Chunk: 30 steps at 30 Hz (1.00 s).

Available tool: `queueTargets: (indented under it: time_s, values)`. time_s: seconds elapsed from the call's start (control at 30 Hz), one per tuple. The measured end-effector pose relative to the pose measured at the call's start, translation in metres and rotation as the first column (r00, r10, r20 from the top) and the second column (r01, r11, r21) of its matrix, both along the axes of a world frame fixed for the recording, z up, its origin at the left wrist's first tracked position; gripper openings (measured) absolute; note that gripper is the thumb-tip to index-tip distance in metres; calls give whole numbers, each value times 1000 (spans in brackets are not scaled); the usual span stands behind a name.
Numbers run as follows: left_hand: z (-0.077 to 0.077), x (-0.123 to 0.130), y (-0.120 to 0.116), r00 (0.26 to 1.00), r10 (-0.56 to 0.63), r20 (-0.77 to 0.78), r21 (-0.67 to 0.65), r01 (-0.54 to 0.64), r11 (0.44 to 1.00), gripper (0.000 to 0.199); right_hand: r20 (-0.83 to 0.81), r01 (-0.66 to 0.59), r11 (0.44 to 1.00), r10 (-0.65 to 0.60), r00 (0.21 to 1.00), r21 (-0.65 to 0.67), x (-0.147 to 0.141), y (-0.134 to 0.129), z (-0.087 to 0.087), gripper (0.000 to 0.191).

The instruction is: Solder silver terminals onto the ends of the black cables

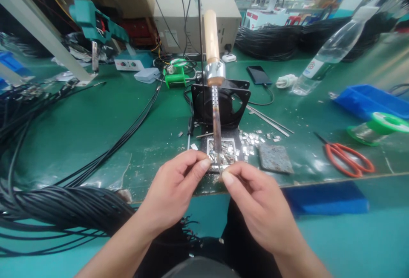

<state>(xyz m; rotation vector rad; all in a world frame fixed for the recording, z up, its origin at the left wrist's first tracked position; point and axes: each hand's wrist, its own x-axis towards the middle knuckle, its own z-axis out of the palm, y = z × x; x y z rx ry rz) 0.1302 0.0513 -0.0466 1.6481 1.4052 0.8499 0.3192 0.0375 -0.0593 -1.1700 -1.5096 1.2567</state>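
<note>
A soldering iron (216, 118) with a wooden handle hangs tip down in a metal clamp, in front of a black fan (223, 103). Its tip points into a small tray (208, 146) filled with silvery metal pieces. At the tray's near edge my left hand (179, 184) is closed in a pinch, left of the tip. Just right of the tip my right hand (255, 197) also pinches, thumb against fingers. Whatever lies between the fingertips is too small to make out. Loose metal pieces (251, 141) are scattered right of the tray, beside a grey sponge-like block (275, 158).
Orange-handled scissors (348, 158), a solder spool (378, 128), a blue bin (373, 101) and a water bottle (335, 52) stand to the right. A thick bundle of black cables (70, 209) hangs over the left front edge. A phone (258, 75) lies behind.
</note>
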Motion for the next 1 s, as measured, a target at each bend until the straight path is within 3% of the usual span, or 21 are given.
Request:
queueTargets:
  time_s: [0.43, 0.73, 1.0]
  values:
    - [9, 5, -14, 997, 29, -70, -114, -37, 993, 32, -112, 61, 985, -79, 991, -161, 3, -1, -2, 29]
    - [4, 3, -31, 992, 105, 67, -282, -82, 956, 36, -46, 90, 985, -97, 994, -145, -4, 3, 2, 29]
    - [2, 0, -27, 978, 100, 183, -267, -48, 962, 32, 8, 77, 991, -76, 997, -107, -6, 7, 6, 30]
